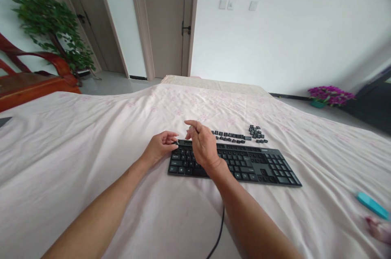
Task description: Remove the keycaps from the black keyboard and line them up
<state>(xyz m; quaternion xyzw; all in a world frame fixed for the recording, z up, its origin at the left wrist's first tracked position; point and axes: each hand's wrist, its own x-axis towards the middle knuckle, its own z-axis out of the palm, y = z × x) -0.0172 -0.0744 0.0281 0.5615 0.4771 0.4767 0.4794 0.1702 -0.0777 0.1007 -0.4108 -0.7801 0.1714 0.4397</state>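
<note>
A black keyboard [259, 169] lies flat on the pale cloth, with some key positions bare along its upper rows. At its upper left corner is my left hand [160, 145], thumb and fingers closed around a small dark piece; whether that is a keycap or the keyboard's corner I cannot tell. My right hand [203, 143] hovers over the left half of the keys, its index finger stretched leftward and apart from the thumb. Nothing shows in it, though its palm is hidden. Loose black keycaps [233, 135] stand in rows just behind the keyboard, and more keycaps [255, 132] form a cluster further right.
The keyboard's black cable [220, 226] runs toward me beneath my right forearm. On the right of the flower-patterned cloth [146, 210] lies a turquoise object [372, 205]. Beyond are a wooden chair [58, 67], a leafy plant [51, 23] and purple flowers [331, 94].
</note>
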